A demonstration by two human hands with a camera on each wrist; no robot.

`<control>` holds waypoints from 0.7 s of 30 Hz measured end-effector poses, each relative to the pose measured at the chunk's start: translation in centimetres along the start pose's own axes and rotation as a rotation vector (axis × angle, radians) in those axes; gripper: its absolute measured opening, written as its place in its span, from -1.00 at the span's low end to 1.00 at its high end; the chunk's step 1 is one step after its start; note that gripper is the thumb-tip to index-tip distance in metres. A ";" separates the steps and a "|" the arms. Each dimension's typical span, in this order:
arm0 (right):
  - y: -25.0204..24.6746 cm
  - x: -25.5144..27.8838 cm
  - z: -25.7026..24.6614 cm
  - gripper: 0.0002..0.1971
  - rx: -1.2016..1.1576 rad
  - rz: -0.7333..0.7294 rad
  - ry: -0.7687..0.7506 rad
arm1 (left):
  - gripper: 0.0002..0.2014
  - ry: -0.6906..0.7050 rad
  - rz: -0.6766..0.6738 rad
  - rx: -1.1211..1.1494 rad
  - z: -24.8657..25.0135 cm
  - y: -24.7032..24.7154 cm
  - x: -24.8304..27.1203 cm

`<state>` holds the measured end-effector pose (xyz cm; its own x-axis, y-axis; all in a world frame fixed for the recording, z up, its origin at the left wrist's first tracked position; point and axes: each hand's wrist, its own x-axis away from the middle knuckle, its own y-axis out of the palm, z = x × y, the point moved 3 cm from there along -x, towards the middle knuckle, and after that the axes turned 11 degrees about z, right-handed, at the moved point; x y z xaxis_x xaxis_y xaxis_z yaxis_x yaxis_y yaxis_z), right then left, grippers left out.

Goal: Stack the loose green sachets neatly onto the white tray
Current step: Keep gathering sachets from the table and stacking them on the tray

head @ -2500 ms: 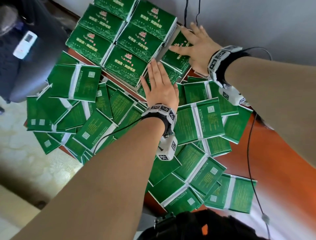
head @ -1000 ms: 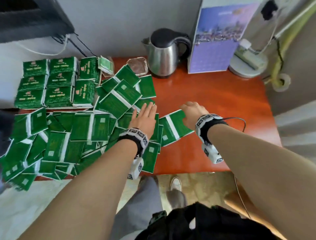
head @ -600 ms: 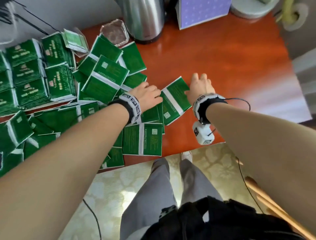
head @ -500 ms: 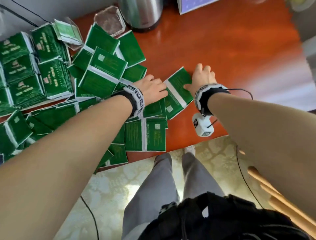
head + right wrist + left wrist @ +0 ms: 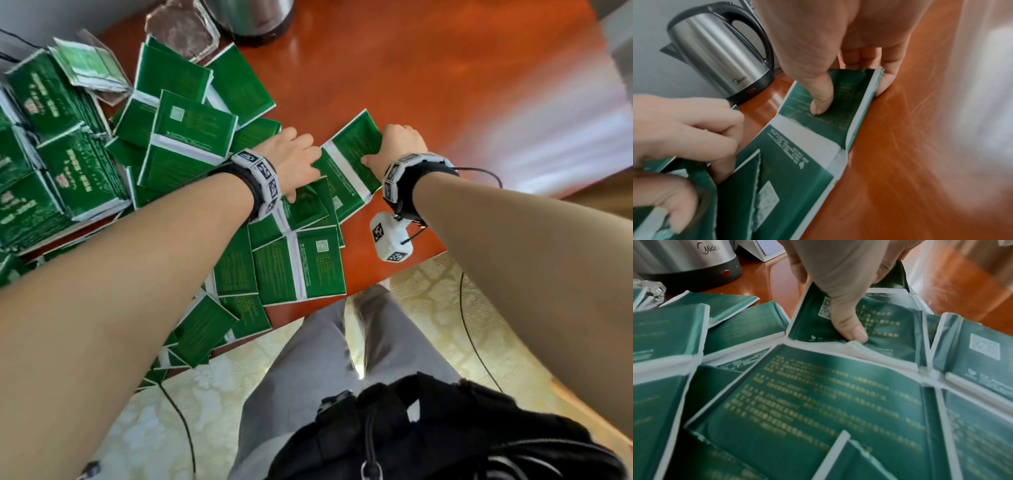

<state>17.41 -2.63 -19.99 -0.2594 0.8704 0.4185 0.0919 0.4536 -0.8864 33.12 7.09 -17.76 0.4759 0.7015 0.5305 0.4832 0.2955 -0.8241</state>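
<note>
Both hands are down among the loose green sachets spread over the orange-brown surface. The right hand has its thumb pressed on top of a folded pair of sachets and its fingers curled under the far edge, so it grips that pair at the pile's right fringe. The left hand sits just beside it, thumb pushed down on another sachet where its white seam buckles; its other fingers seem curled round that sachet's far edge, though the wrist view is too close to be sure. Stacked sachets sit in neat rows at the far left; the tray under them is barely visible. A steel kettle stands behind the pile.
</note>
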 end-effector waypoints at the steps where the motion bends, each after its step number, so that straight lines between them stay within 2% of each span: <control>1: -0.1 0.1 -0.1 -0.70 0.004 -0.001 -0.015 | -0.62 -0.020 0.000 0.022 0.0 0.0 0.1; 4: -0.7 0.3 0.2 -0.77 0.016 -0.033 -0.048 | -0.58 -0.128 -0.026 0.135 -0.2 -0.1 0.3; 8: -3.5 0.5 1.6 -0.89 0.118 -0.041 -0.105 | -0.53 -0.368 -0.023 0.345 -1.3 -0.4 1.0; 11: -5.8 0.2 3.3 -0.81 0.198 -0.002 -0.122 | -0.56 -0.532 -0.004 0.450 -2.6 -1.4 0.4; 15: -7.4 -0.6 4.5 -0.77 0.249 0.050 -0.140 | -0.63 -0.700 0.099 0.559 -4.2 -3.0 -0.5; 18: -7.7 -0.6 4.6 -0.80 0.271 0.064 -0.162 | -0.68 -0.761 0.145 0.606 -3.9 -3.6 -1.0; 21: -7.4 0.0 4.2 -0.78 0.305 0.048 -0.184 | -0.75 -0.730 0.175 0.606 -2.4 -3.7 -1.5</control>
<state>12.66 -6.80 -14.25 -0.4330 0.8276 0.3572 -0.1756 0.3112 -0.9340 32.37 3.32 -15.01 -0.1684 0.9375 0.3046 -0.1099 0.2892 -0.9509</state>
